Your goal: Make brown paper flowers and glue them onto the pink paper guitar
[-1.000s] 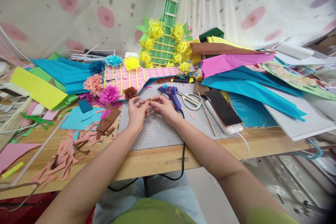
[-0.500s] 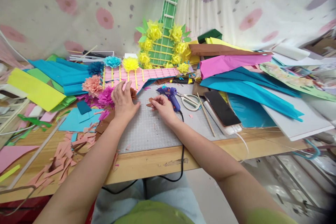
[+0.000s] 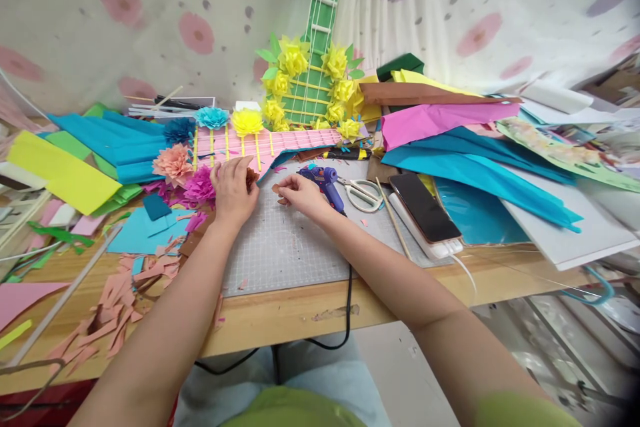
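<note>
Left hand [image 3: 233,188] curled over brown paper flower [image 3: 251,177], grasp unclear | right hand [image 3: 300,192] pinched brown scrap [image 3: 278,189] | step: assembling flower | next likely needs glue gun [image 3: 325,180], just right

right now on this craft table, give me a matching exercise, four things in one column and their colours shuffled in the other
Things:
1. glue gun
2. phone
3. paper flower under the left hand
4. paper scrap in the fingers of the right hand

Colours or places:
A. brown, pinched above the grey cutting mat
B. black screen, lying right of the scissors
C. blue and purple, just right of the right hand
D. brown, at the edge of the pink paper guitar

Pairs: 1-C, 2-B, 3-D, 4-A
</note>
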A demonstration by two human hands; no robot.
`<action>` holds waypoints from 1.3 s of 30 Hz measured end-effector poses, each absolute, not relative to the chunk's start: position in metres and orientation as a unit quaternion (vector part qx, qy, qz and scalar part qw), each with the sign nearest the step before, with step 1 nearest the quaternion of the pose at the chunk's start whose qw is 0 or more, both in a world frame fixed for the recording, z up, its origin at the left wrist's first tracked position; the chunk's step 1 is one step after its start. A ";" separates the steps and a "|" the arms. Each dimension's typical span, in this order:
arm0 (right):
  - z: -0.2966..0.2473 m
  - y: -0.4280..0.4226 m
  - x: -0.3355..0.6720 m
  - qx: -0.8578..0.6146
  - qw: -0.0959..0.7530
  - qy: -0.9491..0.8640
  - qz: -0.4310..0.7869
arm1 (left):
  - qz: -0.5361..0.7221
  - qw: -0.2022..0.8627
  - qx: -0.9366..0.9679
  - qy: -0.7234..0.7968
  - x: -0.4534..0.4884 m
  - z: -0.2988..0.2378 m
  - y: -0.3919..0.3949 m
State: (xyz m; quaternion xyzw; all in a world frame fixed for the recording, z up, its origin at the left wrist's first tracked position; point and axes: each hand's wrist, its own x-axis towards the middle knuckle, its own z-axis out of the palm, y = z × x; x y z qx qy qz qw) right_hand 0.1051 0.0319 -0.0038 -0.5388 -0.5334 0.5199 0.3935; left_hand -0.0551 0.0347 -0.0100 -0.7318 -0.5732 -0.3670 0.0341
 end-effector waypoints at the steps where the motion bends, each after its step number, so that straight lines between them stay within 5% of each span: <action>1: -0.002 0.036 0.103 -0.542 0.374 -0.548 0.516 | -0.370 0.031 -0.728 -0.575 -0.057 -0.010 0.035; 20: 0.002 0.065 0.078 -0.560 0.279 -0.569 0.534 | -0.380 0.025 -0.714 -0.587 -0.069 -0.008 0.031; 39: -0.004 0.073 0.068 -0.510 0.342 -0.544 0.572 | -0.386 0.038 -0.706 -0.593 -0.071 -0.011 0.030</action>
